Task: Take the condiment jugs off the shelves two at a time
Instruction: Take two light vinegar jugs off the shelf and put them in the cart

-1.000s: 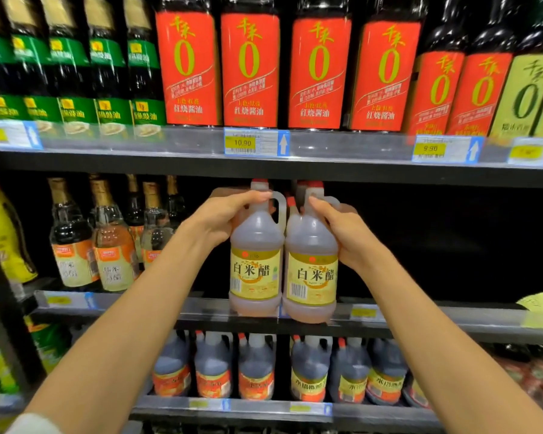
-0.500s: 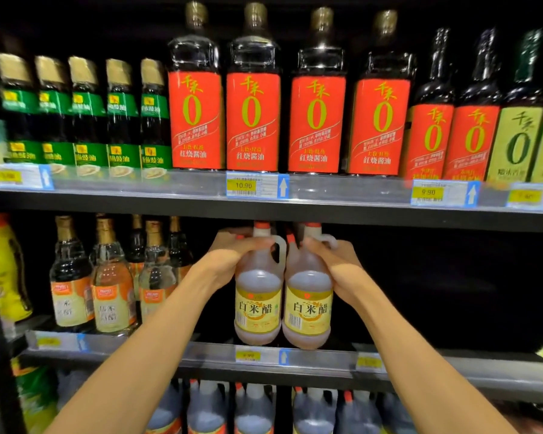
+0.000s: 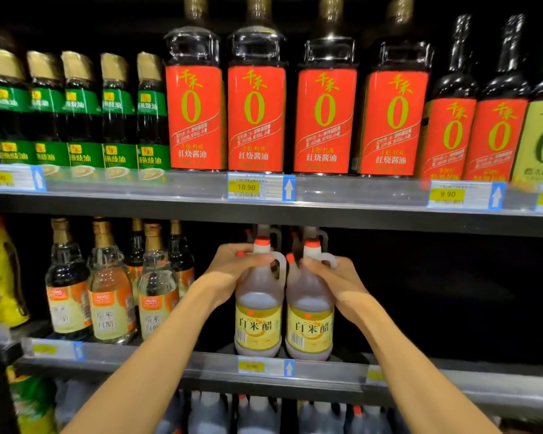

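Two clear jugs with yellow labels and orange caps stand side by side at the front of the middle shelf (image 3: 157,364). My left hand (image 3: 232,267) grips the neck of the left jug (image 3: 257,327). My right hand (image 3: 336,280) grips the neck and handle of the right jug (image 3: 309,330). Both jugs are upright, their bases at the shelf's front lip. More jugs of the same kind show dimly behind them.
Glass vinegar bottles (image 3: 110,296) stand left of the jugs. The shelf space to the right is dark. Red-labelled soy sauce bottles (image 3: 254,117) fill the upper shelf (image 3: 358,208) just above the jug caps. Darker jugs (image 3: 210,415) sit on the shelf below.
The view has tilted upward. The two jugs, held in my hands, have gone from hanging in front of the shelf edge to sitting further in, at shelf level.
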The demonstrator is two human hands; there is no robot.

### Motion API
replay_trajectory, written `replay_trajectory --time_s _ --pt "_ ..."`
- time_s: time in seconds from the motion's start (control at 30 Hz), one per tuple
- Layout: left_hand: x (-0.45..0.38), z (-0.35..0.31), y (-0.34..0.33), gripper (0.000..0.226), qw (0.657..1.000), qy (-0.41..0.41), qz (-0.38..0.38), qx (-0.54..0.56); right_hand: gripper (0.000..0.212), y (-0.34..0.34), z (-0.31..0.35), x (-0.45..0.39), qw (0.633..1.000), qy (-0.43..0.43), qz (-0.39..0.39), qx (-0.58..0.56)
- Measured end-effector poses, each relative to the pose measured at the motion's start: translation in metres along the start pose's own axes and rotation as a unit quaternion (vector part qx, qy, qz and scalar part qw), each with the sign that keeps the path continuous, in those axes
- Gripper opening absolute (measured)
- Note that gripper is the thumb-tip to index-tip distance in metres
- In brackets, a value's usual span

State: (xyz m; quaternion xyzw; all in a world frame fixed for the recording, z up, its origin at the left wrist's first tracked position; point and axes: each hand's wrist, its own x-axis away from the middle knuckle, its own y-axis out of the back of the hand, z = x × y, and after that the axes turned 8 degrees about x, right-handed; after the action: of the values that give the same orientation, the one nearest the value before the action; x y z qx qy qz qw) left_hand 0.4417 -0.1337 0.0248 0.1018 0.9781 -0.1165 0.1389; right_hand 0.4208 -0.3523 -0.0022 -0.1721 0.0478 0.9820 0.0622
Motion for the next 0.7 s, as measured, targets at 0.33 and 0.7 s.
replay_trajectory --time_s 0.33,0.7 --pt "-0.001 0.007 0.003 0.016 1.000 0.003 0.025 -0.005 0.028 0.004 -0.002 0.004 1.000 -0.019 0.011 -0.006" --pt "0.025 0.019 0.018 0.029 0.998 0.028 0.042 -0.040 0.038 0.012 0.010 0.026 0.998 -0.026 0.063 -0.015"
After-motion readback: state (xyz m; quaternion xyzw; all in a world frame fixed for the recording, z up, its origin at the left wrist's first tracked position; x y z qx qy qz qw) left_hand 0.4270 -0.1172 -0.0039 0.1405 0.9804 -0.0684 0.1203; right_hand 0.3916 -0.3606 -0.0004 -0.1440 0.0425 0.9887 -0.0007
